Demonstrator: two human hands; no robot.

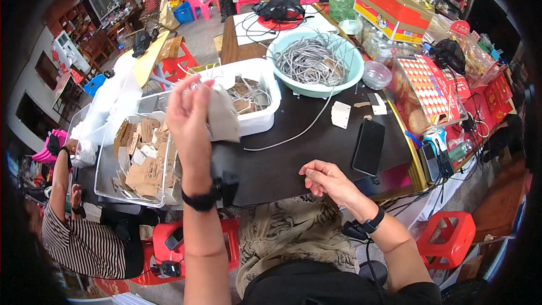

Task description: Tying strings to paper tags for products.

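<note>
My left hand (191,114) is raised over the clear plastic bin (165,191) and the white tub (272,114). Its fingers are closed at the top of a pale grey-beige flat piece (223,117), which hangs down in front of the tub; blur hides whether it is a pouch or card. Brown and white card pieces (148,161) fill the clear bin. In the white tub lie grey cords (253,91) and brown bits. Low over the table's near edge, my right hand (328,181) has loosely bent fingers, somewhat apart, with nothing visible in them. A grey cord (291,139) lies between my hands.
A pale green basin (275,73) of coiled grey cords stands beyond the white tub. To the right lie a black phone (368,147), white cards (340,114) and a red-and-white box (432,90). A co-worker in a striped shirt (84,243) sits at the left. Red stools (449,241) flank me.
</note>
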